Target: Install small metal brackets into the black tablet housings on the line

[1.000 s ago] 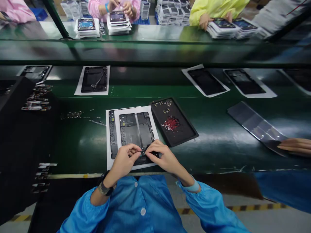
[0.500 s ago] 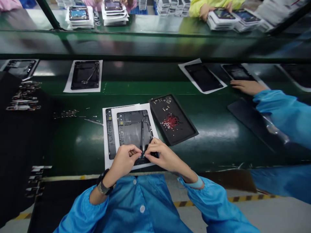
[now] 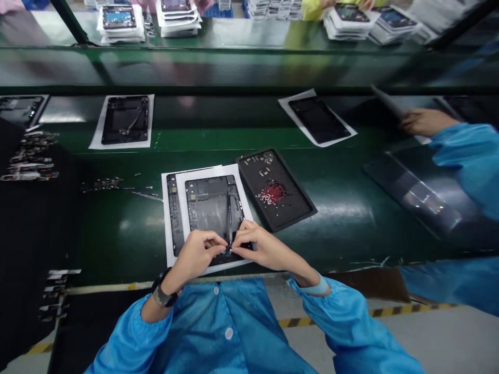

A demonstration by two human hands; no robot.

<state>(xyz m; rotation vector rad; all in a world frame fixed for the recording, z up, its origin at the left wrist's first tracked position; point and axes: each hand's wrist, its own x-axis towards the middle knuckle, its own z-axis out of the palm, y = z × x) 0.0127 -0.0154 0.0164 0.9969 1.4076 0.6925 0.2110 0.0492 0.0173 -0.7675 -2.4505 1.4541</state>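
Note:
A black tablet back housing [image 3: 206, 210] lies on a white sheet in front of me, partly over a second housing [image 3: 176, 223]. Along its right side runs a dark flat ribbon cable [image 3: 229, 213]. At the cable's near end is a small circuit board [image 3: 228, 250], mostly covered by my fingers. My left hand [image 3: 198, 253] pinches its left side between thumb and fingertips. From the right, my right hand [image 3: 265, 246] pinches the same board. Both hands rest low over the housing's near edge.
Right of the housing sits a black tray [image 3: 294, 210] with red-and-black wires [image 3: 273, 193] and small metal parts. Small flex parts [image 3: 103, 184] lie at left. Housings on paper [image 3: 125, 120] line the belt. A co-worker's hand [image 3: 427, 122] lifts a sheet-backed housing at right.
My hands keep nearly the same pinch at the small board. The co-worker's hand at right has raised a housing off the belt. The whole view has shifted slightly.

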